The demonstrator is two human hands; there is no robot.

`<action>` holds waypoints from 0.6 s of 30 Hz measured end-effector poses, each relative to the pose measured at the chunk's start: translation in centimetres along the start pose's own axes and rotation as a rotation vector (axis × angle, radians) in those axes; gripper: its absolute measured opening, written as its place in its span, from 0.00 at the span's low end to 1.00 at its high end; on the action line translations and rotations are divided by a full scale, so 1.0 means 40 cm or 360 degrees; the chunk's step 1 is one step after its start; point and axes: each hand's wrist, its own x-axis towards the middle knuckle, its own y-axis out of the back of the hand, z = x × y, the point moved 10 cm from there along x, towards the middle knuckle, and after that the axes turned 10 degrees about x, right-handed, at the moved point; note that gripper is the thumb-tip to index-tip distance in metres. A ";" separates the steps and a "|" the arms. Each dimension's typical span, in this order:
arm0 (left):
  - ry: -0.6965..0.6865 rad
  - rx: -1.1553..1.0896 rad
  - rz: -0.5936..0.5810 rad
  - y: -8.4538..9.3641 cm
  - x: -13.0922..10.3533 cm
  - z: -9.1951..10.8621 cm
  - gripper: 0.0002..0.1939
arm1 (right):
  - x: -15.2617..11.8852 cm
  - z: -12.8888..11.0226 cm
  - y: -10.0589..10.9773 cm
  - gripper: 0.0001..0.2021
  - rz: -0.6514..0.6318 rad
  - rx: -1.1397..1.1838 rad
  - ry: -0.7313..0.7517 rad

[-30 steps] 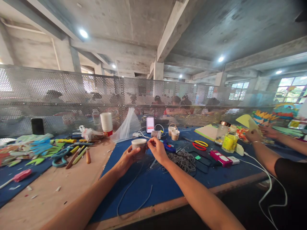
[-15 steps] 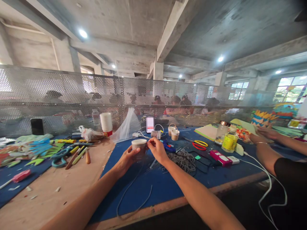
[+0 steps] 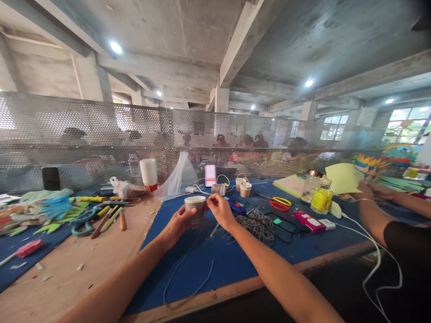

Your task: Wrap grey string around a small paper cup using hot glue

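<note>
In my left hand [image 3: 182, 223] is a small paper cup [image 3: 195, 204], upright, with a white rim and a darker grey-brown lower part. My right hand [image 3: 218, 209] is pinched at the cup's right side; what lies between its fingertips is too small to make out. Below the cup, a thin grey cord [image 3: 187, 254] trails over the blue mat [image 3: 235, 273] in a long curve. A loose pile of grey cord [image 3: 257, 227] lies just right of my right wrist, beside a blue tool [image 3: 237, 207], probably a glue gun.
Two small cups with handles [image 3: 245, 189] and a lit phone [image 3: 210, 175] stand behind. Red-yellow scissors [image 3: 280, 204] and a yellow bottle [image 3: 322, 197] are right. Leftward are stacked paper cups [image 3: 148, 172] and blue scissors [image 3: 85, 221]. A co-worker's hands [image 3: 365, 192] hold yellow-green paper [image 3: 343, 178].
My hands and the cup stay almost in place. At the right, the co-worker's yellow-green paper has been raised and now stands more upright.
</note>
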 end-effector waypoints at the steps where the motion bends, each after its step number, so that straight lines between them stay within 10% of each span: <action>1: 0.0001 0.0002 -0.0004 0.000 0.000 -0.001 0.37 | 0.000 0.000 0.001 0.08 0.0001 0.0004 -0.0003; 18: -0.0005 0.0005 -0.0013 -0.007 -0.004 0.005 0.34 | 0.004 0.008 -0.003 0.06 -0.0024 0.0016 -0.0048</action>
